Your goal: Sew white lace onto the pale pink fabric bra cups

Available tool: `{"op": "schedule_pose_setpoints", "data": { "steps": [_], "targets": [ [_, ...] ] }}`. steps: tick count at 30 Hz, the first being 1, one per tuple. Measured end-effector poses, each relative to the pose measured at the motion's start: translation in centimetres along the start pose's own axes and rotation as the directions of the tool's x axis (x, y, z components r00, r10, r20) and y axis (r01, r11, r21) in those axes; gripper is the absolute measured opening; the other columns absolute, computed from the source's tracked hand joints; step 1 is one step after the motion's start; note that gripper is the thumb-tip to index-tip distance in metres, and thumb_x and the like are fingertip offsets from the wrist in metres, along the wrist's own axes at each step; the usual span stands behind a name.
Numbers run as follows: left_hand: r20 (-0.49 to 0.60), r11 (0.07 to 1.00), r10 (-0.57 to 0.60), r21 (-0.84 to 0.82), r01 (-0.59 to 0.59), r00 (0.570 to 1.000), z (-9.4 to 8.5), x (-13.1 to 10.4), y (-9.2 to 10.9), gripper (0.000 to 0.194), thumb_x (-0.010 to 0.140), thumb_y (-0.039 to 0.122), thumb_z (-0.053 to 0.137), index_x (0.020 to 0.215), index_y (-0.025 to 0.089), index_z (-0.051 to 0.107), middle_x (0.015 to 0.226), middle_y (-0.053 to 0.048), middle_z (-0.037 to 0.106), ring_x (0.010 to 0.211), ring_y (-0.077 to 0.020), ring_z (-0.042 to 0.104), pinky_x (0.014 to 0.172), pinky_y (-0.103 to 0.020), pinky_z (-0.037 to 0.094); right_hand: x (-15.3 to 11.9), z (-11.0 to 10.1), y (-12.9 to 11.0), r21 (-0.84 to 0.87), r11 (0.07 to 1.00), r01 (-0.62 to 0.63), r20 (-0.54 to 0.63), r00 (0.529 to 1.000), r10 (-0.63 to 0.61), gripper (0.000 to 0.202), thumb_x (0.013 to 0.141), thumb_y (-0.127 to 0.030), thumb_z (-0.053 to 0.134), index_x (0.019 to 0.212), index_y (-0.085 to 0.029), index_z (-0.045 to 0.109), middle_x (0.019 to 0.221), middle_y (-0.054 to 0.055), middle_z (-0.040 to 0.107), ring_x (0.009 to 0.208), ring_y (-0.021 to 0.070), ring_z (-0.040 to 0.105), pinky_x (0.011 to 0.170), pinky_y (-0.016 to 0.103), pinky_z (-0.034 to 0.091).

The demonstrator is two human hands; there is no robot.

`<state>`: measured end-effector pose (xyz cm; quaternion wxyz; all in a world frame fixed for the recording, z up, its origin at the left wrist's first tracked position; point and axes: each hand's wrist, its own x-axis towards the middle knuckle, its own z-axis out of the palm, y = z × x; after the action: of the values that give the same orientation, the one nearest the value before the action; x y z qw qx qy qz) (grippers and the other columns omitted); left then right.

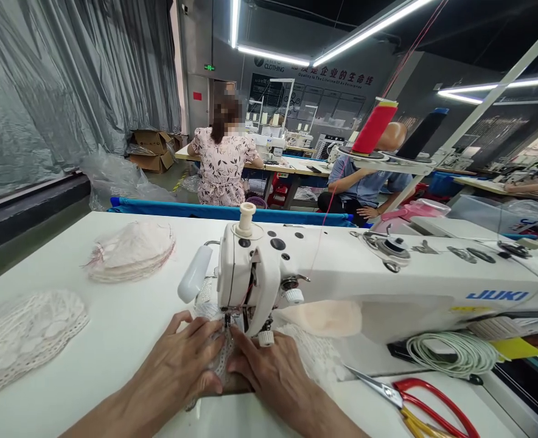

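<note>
White lace fabric (317,351) lies under the needle area (227,320) of a white sewing machine (333,261), with a narrow strip showing between my hands. From the left, my left hand (184,353) grips the lace, its fingers bent close beside the presser foot and its thumb low near the front. My right hand (269,365) holds the lace on the other side, index finger reaching toward the foot. The fabric under both palms is hidden. Beige padded material (326,317) sits beneath the machine arm.
Stacked white lace pieces (132,252) and another lace pile (27,340) lie at left. Red-handled scissors (387,392) and a coil of pale cord (451,354) are at right. A red thread cone (373,128) stands above. Two people (223,161) sit beyond the blue cloth (232,211).
</note>
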<state>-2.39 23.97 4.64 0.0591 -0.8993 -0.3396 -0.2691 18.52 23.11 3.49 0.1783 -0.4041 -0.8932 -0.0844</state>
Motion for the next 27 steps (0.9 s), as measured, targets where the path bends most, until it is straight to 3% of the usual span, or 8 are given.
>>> {"op": "schedule_pose_setpoints", "data": {
  "steps": [3,6,8,12,16,19,24,27],
  "targets": [
    [-0.001,1.0,-0.007,0.012,0.007,1.0,0.3,-0.4,0.0,0.027,0.092,0.043,0.046,0.105,0.023,0.058,0.092,0.001,0.064,0.088,-0.0174,0.057,0.087,-0.036,0.029,0.4,-1.0,-0.1,0.034,0.999,0.01,0.05,0.999,-0.012,0.036,0.093,-0.039,0.049,0.118,-0.013,0.047,0.06,-0.001,0.063,0.05,0.017,0.059,0.051,0.028,0.032],
    [0.007,1.0,-0.011,0.0,0.011,1.0,0.5,-0.9,0.7,0.032,0.092,0.046,0.044,0.107,0.021,0.057,0.099,-0.001,0.064,0.096,-0.0183,0.056,0.089,-0.037,0.029,0.7,-2.4,-0.3,0.118,0.993,0.023,0.123,0.992,-0.038,0.023,0.094,-0.038,0.047,0.092,-0.017,0.055,0.061,-0.002,0.064,0.048,0.013,0.056,0.049,0.028,0.028],
    [-0.007,0.999,-0.002,-0.041,0.001,1.0,0.5,-1.1,1.4,0.034,0.092,0.047,0.043,0.104,0.019,0.057,0.101,-0.003,0.065,0.098,-0.0181,0.056,0.09,-0.038,0.029,0.7,-3.1,-0.3,0.17,0.984,0.042,0.147,0.987,-0.068,0.028,0.095,-0.039,0.044,0.08,-0.017,0.053,0.064,-0.002,0.064,0.049,0.011,0.055,0.05,0.028,0.027],
    [0.03,0.993,-0.022,-0.116,0.026,0.999,0.6,-1.6,2.1,0.025,0.09,0.044,0.051,0.091,0.02,0.058,0.089,0.0,0.065,0.087,-0.0165,0.057,0.084,-0.038,0.03,0.6,-3.3,-0.3,0.205,0.976,0.067,0.168,0.98,-0.103,0.031,0.096,-0.042,0.04,0.079,-0.018,0.052,0.064,-0.002,0.063,0.05,0.011,0.053,0.052,0.027,0.028],
    [0.099,0.996,-0.046,-0.066,0.053,0.994,0.9,-1.6,2.2,0.017,0.086,0.036,0.061,0.087,0.019,0.057,0.083,0.001,0.062,0.081,-0.0181,0.053,0.077,-0.039,0.03,0.5,-2.9,-0.2,0.251,0.966,0.064,0.168,0.98,-0.108,0.035,0.097,-0.045,0.035,0.083,-0.017,0.053,0.063,-0.002,0.062,0.049,0.0113,0.052,0.049,0.026,0.027],
    [0.032,0.997,-0.046,-0.053,0.048,0.998,1.0,-1.4,2.3,0.016,0.089,0.032,0.057,0.084,0.017,0.058,0.078,0.0,0.06,0.078,-0.0172,0.053,0.074,-0.037,0.032,0.6,-3.0,-0.2,0.258,0.963,0.08,0.157,0.98,-0.123,0.037,0.098,-0.044,0.031,0.083,-0.018,0.054,0.064,-0.002,0.062,0.048,0.0106,0.05,0.047,0.026,0.025],
    [-0.071,0.999,0.028,-0.019,-0.03,0.997,1.1,-1.2,2.2,0.026,0.095,0.021,0.043,0.074,0.017,0.056,0.101,-0.004,0.066,0.094,-0.0164,0.057,0.086,-0.037,0.034,0.6,-3.3,-0.2,0.262,0.962,0.08,0.164,0.978,-0.126,0.038,0.097,-0.045,0.033,0.077,-0.018,0.052,0.063,-0.002,0.061,0.049,0.0105,0.051,0.048,0.026,0.025],
    [-0.11,0.997,0.056,0.049,-0.051,0.992,1.1,-1.3,2.2,0.028,0.092,0.009,0.043,0.067,0.016,0.054,0.096,-0.005,0.068,0.088,-0.0169,0.059,0.083,-0.038,0.037,0.6,-3.0,-0.2,0.278,0.959,0.051,0.168,0.981,-0.101,0.038,0.096,-0.047,0.033,0.085,-0.017,0.053,0.065,-0.002,0.062,0.051,0.0115,0.054,0.048,0.026,0.026]
  ]
}}
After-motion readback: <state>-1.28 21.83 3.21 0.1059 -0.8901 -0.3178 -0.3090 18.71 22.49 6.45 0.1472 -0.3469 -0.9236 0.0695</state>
